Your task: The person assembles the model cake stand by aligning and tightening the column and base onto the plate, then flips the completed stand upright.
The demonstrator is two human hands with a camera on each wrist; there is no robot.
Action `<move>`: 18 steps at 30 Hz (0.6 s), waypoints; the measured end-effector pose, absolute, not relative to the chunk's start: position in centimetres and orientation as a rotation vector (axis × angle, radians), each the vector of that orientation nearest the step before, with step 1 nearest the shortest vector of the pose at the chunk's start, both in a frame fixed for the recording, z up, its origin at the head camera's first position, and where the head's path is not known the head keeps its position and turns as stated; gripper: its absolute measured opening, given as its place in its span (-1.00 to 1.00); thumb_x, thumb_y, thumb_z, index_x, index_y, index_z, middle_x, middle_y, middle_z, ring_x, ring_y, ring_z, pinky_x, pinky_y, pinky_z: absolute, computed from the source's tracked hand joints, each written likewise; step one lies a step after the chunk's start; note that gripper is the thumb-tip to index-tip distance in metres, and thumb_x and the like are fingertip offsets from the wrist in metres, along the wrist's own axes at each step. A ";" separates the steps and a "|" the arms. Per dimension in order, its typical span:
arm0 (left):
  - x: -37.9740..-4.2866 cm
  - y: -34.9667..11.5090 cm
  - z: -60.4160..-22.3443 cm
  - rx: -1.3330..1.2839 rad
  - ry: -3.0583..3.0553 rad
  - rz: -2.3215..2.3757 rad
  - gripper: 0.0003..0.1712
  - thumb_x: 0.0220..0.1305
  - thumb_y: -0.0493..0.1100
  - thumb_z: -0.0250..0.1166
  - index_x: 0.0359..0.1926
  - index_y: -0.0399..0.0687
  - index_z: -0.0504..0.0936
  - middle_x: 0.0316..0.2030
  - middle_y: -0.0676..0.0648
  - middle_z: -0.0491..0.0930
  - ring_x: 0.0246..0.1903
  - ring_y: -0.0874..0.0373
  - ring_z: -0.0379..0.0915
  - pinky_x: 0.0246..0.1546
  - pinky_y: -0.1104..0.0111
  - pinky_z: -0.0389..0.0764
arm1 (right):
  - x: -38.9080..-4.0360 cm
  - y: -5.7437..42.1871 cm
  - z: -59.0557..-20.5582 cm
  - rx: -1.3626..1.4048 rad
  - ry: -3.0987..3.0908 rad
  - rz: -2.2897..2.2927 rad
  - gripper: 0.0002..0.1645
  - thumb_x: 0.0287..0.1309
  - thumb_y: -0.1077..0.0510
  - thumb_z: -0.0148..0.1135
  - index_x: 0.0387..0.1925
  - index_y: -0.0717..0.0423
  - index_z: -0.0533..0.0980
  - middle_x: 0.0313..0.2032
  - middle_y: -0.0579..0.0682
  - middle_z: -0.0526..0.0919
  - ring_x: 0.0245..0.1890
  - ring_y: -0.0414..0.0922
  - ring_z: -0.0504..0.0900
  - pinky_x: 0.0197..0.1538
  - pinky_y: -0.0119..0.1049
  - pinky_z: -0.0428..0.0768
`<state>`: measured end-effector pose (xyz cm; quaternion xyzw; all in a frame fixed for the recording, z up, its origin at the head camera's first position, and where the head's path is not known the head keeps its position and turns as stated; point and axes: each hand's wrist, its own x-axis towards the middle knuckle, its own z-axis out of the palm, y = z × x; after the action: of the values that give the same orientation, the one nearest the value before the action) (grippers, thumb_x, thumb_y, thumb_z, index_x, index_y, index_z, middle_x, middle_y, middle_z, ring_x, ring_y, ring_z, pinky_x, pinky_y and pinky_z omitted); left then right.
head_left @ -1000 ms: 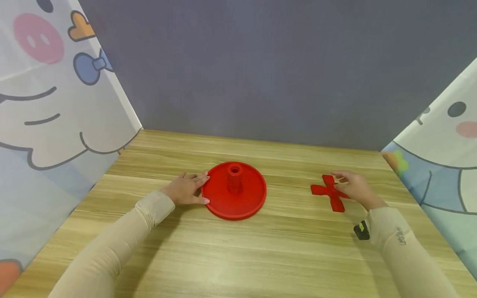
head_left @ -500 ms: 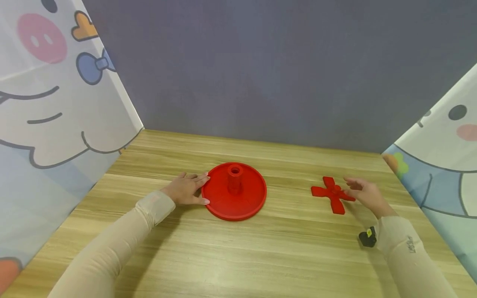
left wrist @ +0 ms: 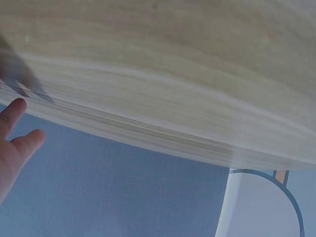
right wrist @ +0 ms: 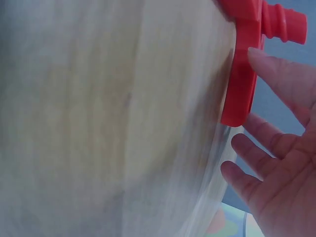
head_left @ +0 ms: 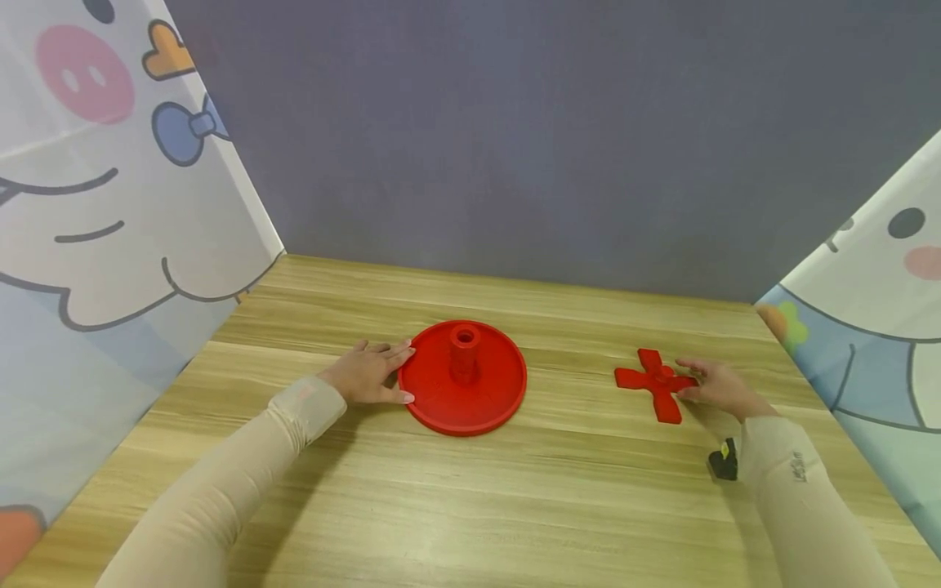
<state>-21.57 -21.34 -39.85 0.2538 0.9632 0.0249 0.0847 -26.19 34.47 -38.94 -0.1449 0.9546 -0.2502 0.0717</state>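
A round red disc with a raised rim lies on the wooden table, a hollow red post standing upright at its middle. My left hand rests at the disc's left rim with fingers spread and fairly straight. Only its fingertips show in the left wrist view, and the disc is out of sight there. To the right lies a flat red four-armed cross with a short ridged peg on top. My right hand is at the cross's right arm, thumb against it, the other fingers loosely extended.
The wooden table ends at a grey-blue panel behind. Cartoon-printed sheets stand at the left and right. A small black device sits by the right cuff.
My right hand draws back from over the cross to the right, uncovering its peg, then comes in slightly to its right arm. My left hand and the disc stay put.
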 end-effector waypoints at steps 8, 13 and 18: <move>-21.6 -21.1 -39.7 0.756 2.866 0.071 0.04 0.18 0.44 0.10 0.44 -0.19 0.17 0.44 -0.14 0.07 0.29 -0.23 0.19 0.25 -0.24 0.11 | -26.5 34.8 -39.5 -0.506 2.894 -0.680 -0.33 -0.12 0.28 0.43 0.02 0.59 0.42 -0.05 0.51 0.53 -0.10 0.29 0.54 -0.09 0.05 0.53; -21.7 -21.1 -39.8 0.755 2.867 0.083 0.04 0.18 0.42 0.11 0.44 -0.19 0.17 0.45 -0.14 0.06 0.30 -0.22 0.19 0.25 -0.24 0.10 | -26.9 34.8 -39.6 -0.557 2.914 -0.609 -0.44 -0.11 0.25 0.43 -0.08 0.55 0.51 -0.14 0.44 0.60 -0.13 0.30 0.55 -0.10 0.08 0.53; -21.7 -21.2 -40.0 0.750 2.875 0.093 0.03 0.17 0.41 0.13 0.43 -0.21 0.18 0.44 -0.16 0.06 0.28 -0.23 0.20 0.25 -0.24 0.09 | -27.3 34.6 -39.7 -0.637 2.927 -0.534 -0.62 -0.09 0.23 0.44 -0.25 0.45 0.59 -0.27 0.28 0.65 -0.24 0.21 0.58 -0.14 0.04 0.53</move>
<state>-21.72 -21.24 -40.04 0.2515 0.9637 0.0313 0.0843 -27.32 34.63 -39.72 -0.2092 0.9608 -0.1752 0.0496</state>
